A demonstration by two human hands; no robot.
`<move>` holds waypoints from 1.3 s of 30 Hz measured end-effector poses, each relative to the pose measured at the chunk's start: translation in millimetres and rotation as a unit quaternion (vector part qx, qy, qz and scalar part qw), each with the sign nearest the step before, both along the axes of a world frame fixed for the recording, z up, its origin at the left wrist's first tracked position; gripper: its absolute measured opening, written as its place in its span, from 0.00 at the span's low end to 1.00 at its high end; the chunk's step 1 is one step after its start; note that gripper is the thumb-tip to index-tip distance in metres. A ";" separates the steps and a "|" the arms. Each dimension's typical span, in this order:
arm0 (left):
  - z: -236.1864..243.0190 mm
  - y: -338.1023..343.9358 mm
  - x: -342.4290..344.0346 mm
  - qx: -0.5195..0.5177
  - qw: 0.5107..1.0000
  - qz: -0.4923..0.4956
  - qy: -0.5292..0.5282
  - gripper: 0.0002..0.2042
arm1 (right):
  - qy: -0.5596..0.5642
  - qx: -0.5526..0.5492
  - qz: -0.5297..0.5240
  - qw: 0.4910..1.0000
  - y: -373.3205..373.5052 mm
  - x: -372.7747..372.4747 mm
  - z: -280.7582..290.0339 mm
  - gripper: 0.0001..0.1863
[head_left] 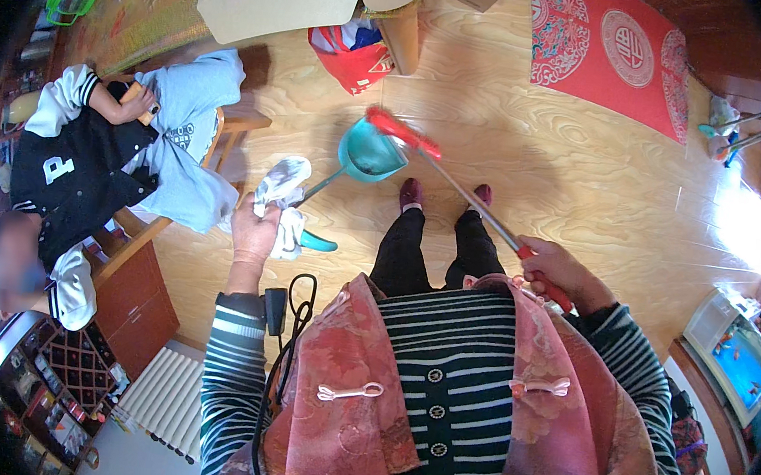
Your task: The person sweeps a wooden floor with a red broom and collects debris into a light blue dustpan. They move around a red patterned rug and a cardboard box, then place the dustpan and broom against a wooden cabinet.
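My left hand (255, 230) is closed around a crumpled white cloth (283, 182) and the handle of a teal dustpan (372, 156). The cloth hides part of the grip, and the curved teal handle end (318, 242) sticks out below it. In my right hand (561, 269), fingers wrapped, is the red grip of a broom (471, 199) with a grey metal stick. Its red head (400, 129) lies across the far edge of the dustpan, just ahead of my feet. Whether the head touches the pan, I cannot tell.
A person (87, 145) sits on a wooden chair at the left, holding something yellowish. Ahead stand a red bag (352, 56) and a table leg (401, 43). A red patterned mat (613, 54) lies far right on the wood floor (534, 161). A black cable (281, 365) hangs beside my left arm.
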State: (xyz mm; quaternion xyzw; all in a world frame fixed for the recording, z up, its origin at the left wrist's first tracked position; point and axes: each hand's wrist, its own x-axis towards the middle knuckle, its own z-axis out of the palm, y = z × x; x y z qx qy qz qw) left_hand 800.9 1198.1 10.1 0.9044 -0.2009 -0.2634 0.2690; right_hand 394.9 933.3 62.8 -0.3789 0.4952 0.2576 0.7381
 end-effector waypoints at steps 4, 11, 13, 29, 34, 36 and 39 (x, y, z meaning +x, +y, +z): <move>12.9 19.3 1.3 0.052 0.999 0.014 0.003 0.13 | 0.025 -0.042 -0.018 0.999 -3.4 -1.1 11.8 0.09; 26.5 25.4 -8.7 0.097 0.995 0.014 -0.020 0.15 | 0.024 -0.136 0.139 0.981 25.0 29.0 -46.3 0.11; 21.9 22.3 -9.0 0.077 0.996 0.017 -0.036 0.14 | 0.009 -0.141 0.219 0.965 33.9 32.7 -58.2 0.11; 12.0 61.1 -3.8 0.027 0.995 0.090 0.016 0.13 | -0.036 0.089 -0.055 0.994 -6.9 36.1 -20.2 0.06; 21.9 84.0 -9.8 0.024 0.994 0.104 0.022 0.13 | -0.063 -0.133 0.173 0.974 13.6 41.4 -35.9 0.20; 19.8 88.3 -10.7 0.056 0.993 0.104 -0.002 0.14 | -0.068 -0.155 0.220 0.961 21.5 45.5 -52.7 0.23; 9.5 85.7 -11.9 0.054 0.992 0.114 0.006 0.15 | -0.117 -0.182 0.324 0.921 44.0 52.0 -75.1 0.20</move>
